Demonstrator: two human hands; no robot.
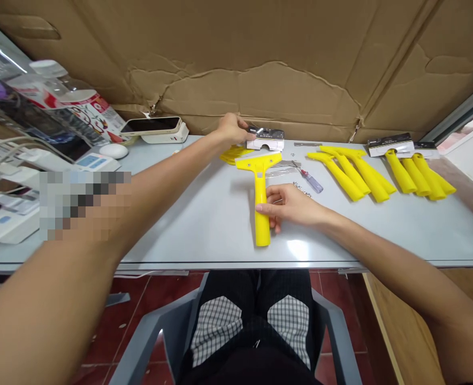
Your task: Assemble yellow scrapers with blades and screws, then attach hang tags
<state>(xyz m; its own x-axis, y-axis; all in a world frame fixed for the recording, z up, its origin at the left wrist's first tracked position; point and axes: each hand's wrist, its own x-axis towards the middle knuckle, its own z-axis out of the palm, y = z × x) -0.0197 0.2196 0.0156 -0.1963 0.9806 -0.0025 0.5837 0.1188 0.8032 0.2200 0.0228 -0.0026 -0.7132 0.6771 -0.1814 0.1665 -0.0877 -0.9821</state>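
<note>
The yellow plastic T-shaped scraper, above the table's middle, appears screwed together but lacks the sleeve that the yellow scrapers at far right wear. The right hand pinches its handle; the left touches a black-and-white cardboard sleeve, its grip unclear.

Print on bottle label, black-white card: illegible
</note>
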